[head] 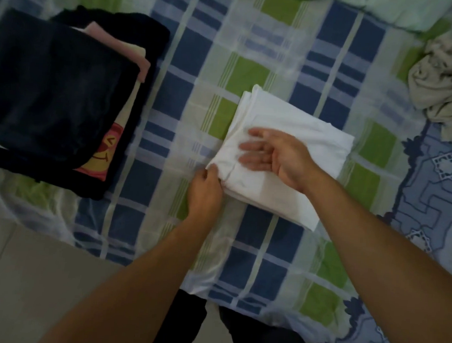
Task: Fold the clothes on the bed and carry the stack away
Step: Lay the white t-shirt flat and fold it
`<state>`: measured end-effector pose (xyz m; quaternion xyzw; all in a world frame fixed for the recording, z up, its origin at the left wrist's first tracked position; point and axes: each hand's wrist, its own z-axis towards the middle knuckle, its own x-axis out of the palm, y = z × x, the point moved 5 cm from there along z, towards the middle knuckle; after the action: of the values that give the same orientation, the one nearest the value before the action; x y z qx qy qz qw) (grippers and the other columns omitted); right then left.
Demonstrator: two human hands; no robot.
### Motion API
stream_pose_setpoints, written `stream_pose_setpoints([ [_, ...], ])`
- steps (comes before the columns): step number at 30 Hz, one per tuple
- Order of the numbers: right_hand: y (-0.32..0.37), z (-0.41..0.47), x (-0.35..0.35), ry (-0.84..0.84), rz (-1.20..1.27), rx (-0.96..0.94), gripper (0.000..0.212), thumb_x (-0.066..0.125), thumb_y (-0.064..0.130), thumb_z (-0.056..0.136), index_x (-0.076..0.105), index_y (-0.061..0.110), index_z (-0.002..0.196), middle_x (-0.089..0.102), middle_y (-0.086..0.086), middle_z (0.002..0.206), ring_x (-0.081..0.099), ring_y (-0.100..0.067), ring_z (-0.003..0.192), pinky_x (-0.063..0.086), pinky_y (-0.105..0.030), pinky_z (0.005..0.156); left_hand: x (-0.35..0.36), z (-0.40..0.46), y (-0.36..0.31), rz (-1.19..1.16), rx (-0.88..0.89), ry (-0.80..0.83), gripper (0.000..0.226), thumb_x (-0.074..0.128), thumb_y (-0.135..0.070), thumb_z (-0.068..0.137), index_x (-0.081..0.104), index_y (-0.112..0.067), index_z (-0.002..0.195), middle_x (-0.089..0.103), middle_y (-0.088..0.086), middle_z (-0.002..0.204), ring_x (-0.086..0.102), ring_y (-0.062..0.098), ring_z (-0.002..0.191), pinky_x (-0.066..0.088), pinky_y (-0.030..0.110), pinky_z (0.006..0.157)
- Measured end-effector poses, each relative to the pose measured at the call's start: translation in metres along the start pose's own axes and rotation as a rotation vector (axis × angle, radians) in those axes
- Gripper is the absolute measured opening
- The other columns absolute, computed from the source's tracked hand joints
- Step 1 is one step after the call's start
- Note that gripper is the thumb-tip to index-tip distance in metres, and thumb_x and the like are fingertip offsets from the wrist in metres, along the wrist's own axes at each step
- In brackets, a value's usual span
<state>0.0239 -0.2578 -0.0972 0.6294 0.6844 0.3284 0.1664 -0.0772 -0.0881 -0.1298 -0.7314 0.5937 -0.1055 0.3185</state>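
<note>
Gripping one white garment (288, 154), two hands

Both forearms bare, no sleeves in view. No rings or watch on left hand (204, 194) or right hand (277, 156). Dark trousers (260, 339) below.

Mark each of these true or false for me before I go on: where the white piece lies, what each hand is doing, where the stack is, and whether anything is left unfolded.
1. The folded white garment lies on the checked bedsheet. True.
2. The left hand pinches the white garment's near-left corner. True.
3. The right hand is a closed fist. False: its fingers are straight, over the garment's top.
4. The stack of folded clothes sits to the right of the white garment. False: it is to the left, topped by a dark piece.
5. A crumpled beige garment lies unfolded at the far right. True.
</note>
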Motion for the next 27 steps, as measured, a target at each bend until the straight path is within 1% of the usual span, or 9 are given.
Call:
stream_pose_setpoints([
  [2, -0.011, -0.009, 0.002, 0.006, -0.107, -0.009, 0.028, 0.043, 0.017, 0.109, 0.066, 0.009, 0.123, 0.077, -0.016, 0.107, 0.076, -0.037, 0.094, 0.063, -0.045, 0.083, -0.007, 0.002, 0.000, 0.039, 0.004, -0.045, 0.030, 0.050, -0.034, 0.101, 0.063, -0.008, 0.099, 0.067, 0.022, 0.098, 0.064, 0.045, 0.093, 0.053, 0.056, 0.090],
  [3, -0.014, -0.014, -0.002, -0.070, -0.132, -0.052, 0.025, 0.046, 0.015, 0.107, 0.069, 0.010, 0.116, 0.078, -0.013, 0.101, 0.077, -0.032, 0.087, 0.064, -0.042, 0.078, -0.011, 0.000, -0.003, 0.096, 0.041, -0.085, 0.021, 0.053, -0.032, 0.101, 0.060, -0.014, 0.092, 0.066, 0.012, 0.091, 0.066, 0.035, 0.088, 0.053, 0.053, 0.089],
  [6, -0.028, -0.037, -0.043, -0.485, -0.200, -0.183, 0.016, 0.058, 0.015, 0.098, 0.074, 0.019, 0.096, 0.076, -0.003, 0.083, 0.072, -0.019, 0.073, 0.061, -0.036, 0.070, -0.019, -0.004, -0.021, 0.220, 0.213, -0.205, 0.013, 0.064, -0.034, 0.095, 0.054, -0.028, 0.099, 0.062, -0.005, 0.100, 0.060, 0.010, 0.085, 0.055, 0.035, 0.081],
  [9, -0.053, -0.074, -0.098, -0.889, -0.418, -0.207, 0.010, 0.064, 0.013, 0.089, 0.068, 0.020, 0.095, 0.069, 0.004, 0.090, 0.065, -0.017, 0.084, 0.058, -0.041, 0.083, -0.007, 0.004, -0.044, 0.335, 0.329, -0.159, 0.051, 0.070, -0.047, 0.089, 0.052, -0.023, 0.130, 0.058, -0.007, 0.117, 0.059, 0.013, 0.101, 0.046, 0.030, 0.083],
  [11, -0.073, -0.092, -0.127, -1.010, -0.418, -0.124, 0.014, 0.069, 0.020, 0.087, 0.065, 0.020, 0.101, 0.067, 0.003, 0.095, 0.064, -0.019, 0.089, 0.054, -0.038, 0.084, 0.005, 0.017, -0.060, 0.425, 0.356, -0.077, 0.068, 0.075, -0.057, 0.083, 0.053, -0.018, 0.134, 0.060, -0.007, 0.113, 0.060, 0.014, 0.098, 0.044, 0.027, 0.078],
  [14, -0.101, -0.095, -0.149, -0.940, -0.314, 0.041, 0.035, 0.075, 0.043, 0.087, 0.069, 0.016, 0.109, 0.072, -0.002, 0.108, 0.065, -0.020, 0.095, 0.053, -0.035, 0.087, 0.017, 0.041, -0.075, 0.552, 0.295, 0.065, 0.081, 0.083, -0.064, 0.072, 0.059, -0.013, 0.131, 0.063, -0.008, 0.110, 0.062, 0.013, 0.090, 0.049, 0.026, 0.069],
  [16, -0.108, -0.085, -0.148, -0.813, -0.134, 0.078, 0.039, 0.079, 0.049, 0.081, 0.071, 0.017, 0.103, 0.075, -0.003, 0.104, 0.071, -0.025, 0.094, 0.061, -0.042, 0.084, 0.025, 0.054, -0.073, 0.537, 0.205, 0.195, 0.080, 0.087, -0.058, 0.071, 0.063, -0.011, 0.131, 0.070, -0.003, 0.117, 0.067, 0.017, 0.094, 0.059, 0.035, 0.079],
  [20, -0.115, -0.063, -0.137, -0.598, 0.075, 0.083, 0.032, 0.086, 0.032, 0.077, 0.073, 0.018, 0.103, 0.079, 0.001, 0.102, 0.076, -0.024, 0.094, 0.063, -0.048, 0.085, 0.035, 0.058, -0.056, 0.370, 0.083, 0.403, 0.069, 0.093, -0.035, 0.072, 0.068, -0.010, 0.131, 0.073, 0.003, 0.124, 0.071, 0.020, 0.106, 0.058, 0.040, 0.097],
  [27, -0.126, -0.096, -0.124, -0.594, -0.013, -0.011, 0.013, 0.075, 0.034, 0.088, 0.073, 0.028, 0.100, 0.077, 0.013, 0.098, 0.074, -0.013, 0.090, 0.061, -0.035, 0.080, 0.012, 0.031, -0.019, 0.204, -0.033, 0.420, 0.047, 0.091, -0.022, 0.076, 0.072, -0.017, 0.118, 0.077, 0.004, 0.115, 0.076, 0.022, 0.100, 0.062, 0.042, 0.083],
])
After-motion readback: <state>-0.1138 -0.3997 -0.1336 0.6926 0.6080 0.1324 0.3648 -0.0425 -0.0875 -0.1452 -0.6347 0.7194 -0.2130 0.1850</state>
